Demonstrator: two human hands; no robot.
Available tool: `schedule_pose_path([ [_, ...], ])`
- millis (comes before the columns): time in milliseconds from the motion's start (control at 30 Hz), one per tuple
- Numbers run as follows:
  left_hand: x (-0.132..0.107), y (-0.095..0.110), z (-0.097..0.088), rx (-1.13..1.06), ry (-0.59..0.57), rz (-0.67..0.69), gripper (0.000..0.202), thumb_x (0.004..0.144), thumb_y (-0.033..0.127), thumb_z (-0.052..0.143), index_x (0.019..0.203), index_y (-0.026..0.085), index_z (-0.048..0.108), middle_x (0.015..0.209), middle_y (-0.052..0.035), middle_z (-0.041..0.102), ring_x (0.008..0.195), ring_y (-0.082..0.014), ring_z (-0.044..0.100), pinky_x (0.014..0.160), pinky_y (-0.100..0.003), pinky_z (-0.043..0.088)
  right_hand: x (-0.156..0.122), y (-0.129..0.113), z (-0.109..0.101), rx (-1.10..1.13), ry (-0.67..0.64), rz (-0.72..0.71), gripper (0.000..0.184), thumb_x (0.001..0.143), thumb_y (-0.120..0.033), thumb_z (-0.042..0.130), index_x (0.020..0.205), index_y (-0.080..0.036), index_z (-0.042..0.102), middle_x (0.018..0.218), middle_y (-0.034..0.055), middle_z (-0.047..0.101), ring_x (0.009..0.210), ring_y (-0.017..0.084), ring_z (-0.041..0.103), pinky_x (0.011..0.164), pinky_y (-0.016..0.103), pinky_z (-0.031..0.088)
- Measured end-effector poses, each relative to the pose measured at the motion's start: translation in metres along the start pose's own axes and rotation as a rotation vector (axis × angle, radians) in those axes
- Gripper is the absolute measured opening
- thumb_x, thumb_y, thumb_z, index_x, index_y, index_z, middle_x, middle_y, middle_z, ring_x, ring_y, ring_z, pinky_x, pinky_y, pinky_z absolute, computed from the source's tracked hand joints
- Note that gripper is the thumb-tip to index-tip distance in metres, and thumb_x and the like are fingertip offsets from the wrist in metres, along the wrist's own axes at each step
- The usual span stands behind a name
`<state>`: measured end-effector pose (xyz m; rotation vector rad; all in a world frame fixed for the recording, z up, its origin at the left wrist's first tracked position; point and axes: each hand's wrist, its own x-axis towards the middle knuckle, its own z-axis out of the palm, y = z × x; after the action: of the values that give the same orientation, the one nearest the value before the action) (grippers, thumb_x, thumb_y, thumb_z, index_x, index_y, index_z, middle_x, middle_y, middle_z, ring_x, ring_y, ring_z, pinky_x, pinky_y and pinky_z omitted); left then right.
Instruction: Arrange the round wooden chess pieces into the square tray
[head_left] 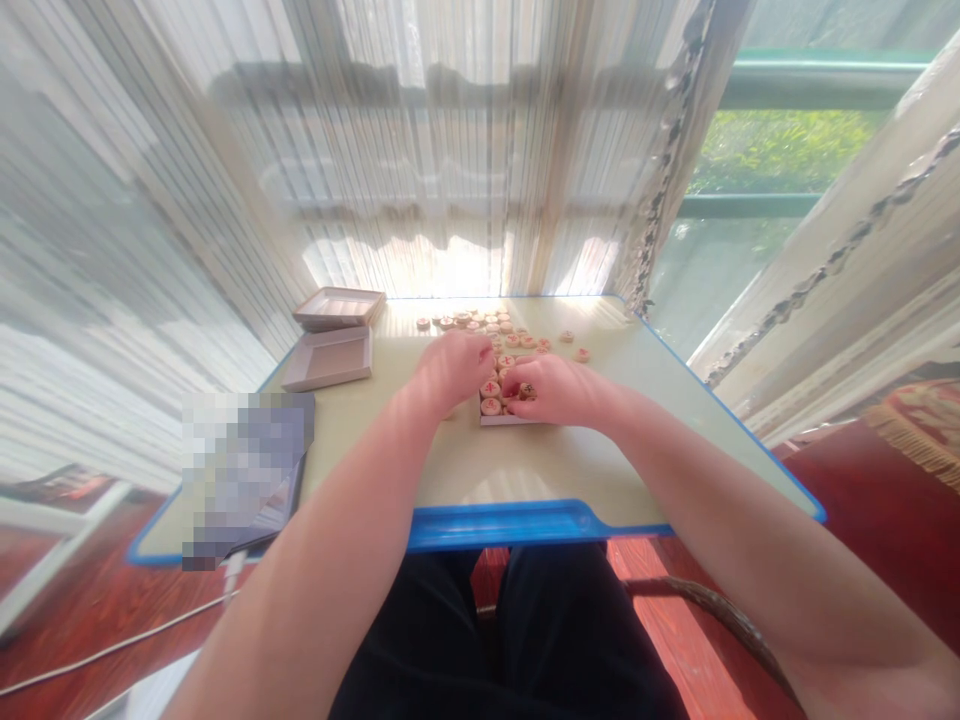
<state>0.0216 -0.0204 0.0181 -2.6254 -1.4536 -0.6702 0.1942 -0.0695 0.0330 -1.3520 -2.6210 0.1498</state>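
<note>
Round wooden Chinese chess pieces [490,389] with red characters stand in a column along the left side of a shallow box [510,421] on the table. My right hand [551,388] is over the box, thumb and fingers closed on a Chinese chess piece [527,391] with a dark character. My left hand [459,362] is at the box's left edge, its fingers curled inward beside the pieces. Whatever those fingers hold, if anything, is hidden. Loose pieces [472,318] lie in a cluster beyond both hands, and a couple more [582,355] lie apart on the right.
Two shallow open trays, one [330,357] nearer and one [341,303] behind it, are at the table's back left. A pixelated dark device [289,450] with a white cable [233,575] lies front left. The table [637,470] has a blue rim; curtains [450,150] hang behind.
</note>
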Motion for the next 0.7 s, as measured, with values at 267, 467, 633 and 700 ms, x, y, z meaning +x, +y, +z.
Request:
schedule_pose_path([
  [267,0.0002,-0.0003,0.0,0.019,0.004,-0.007,0.028,0.079,0.026,0.039,0.062,0.018,0.06,0.067,-0.0068,0.063,0.068,-0.0193,0.056,0.063,-0.029,0.04,0.0009,0.0016,0.0012,0.008,0.025,-0.002,0.022,0.077,-0.025,0.05,0.083,-0.023,0.071,0.087,0.0011,0.068,0.075,0.014,0.058,0.064,0.023,0.037],
  [467,-0.0002,0.0007,-0.0014,0.003,0.001,-0.001,0.028,0.079,0.025,0.039,0.063,0.018,0.06,0.069,-0.0066,0.064,0.069,-0.0192,0.057,0.065,-0.029,0.041,0.0029,0.0026,0.0022,0.009,0.048,0.02,0.022,0.075,-0.024,0.052,0.083,-0.024,0.072,0.091,0.0004,0.069,0.078,0.015,0.06,0.063,0.023,0.038],
  [633,0.0,0.0021,-0.0019,-0.003,-0.006,-0.015,0.028,0.079,0.025,0.04,0.064,0.018,0.062,0.07,-0.0071,0.064,0.071,-0.0196,0.057,0.067,-0.03,0.042,0.0028,-0.001,-0.0011,-0.016,0.006,0.067,0.024,0.076,-0.024,0.051,0.084,-0.024,0.073,0.093,0.001,0.069,0.083,0.016,0.06,0.065,0.022,0.039],
  [700,0.0002,0.0021,-0.0015,0.002,-0.005,-0.016,0.028,0.079,0.025,0.04,0.064,0.018,0.062,0.069,-0.0073,0.064,0.07,-0.0197,0.057,0.068,-0.03,0.042,0.0026,-0.0032,-0.0018,-0.022,-0.01,0.077,0.025,0.076,-0.023,0.049,0.085,-0.024,0.073,0.094,0.0007,0.069,0.084,0.016,0.059,0.065,0.022,0.039],
])
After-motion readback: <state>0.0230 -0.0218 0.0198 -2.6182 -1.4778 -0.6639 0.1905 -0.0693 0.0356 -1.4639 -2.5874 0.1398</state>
